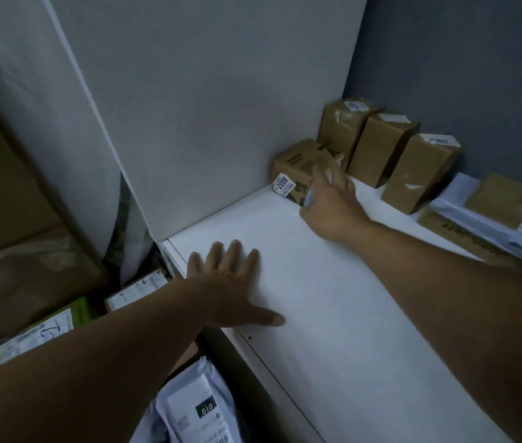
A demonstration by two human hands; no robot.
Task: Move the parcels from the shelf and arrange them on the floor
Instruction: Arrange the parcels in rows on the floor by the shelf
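White shelf (333, 298) — left hand (234, 282) flat, splayed

Right hand (333, 207) at box (294, 166); left hand (234, 282) on shelf (333, 298).

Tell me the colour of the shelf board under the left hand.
White; the shelf board shows best in the head view.

Shelf (333, 298): plain white. Side panel (205, 107): pale grey, no pattern. Back wall (461, 59): dark blue-grey. Small box (294, 164): brown cardboard, dark printed marks, white label with dark digits. Three upright parcels (381, 148): brown, white labels on top. Mailer (189, 407) below: white, black patch reading "010" in white. Green box (83, 311): white label, dark handwriting. Big carton (13, 219): brown.
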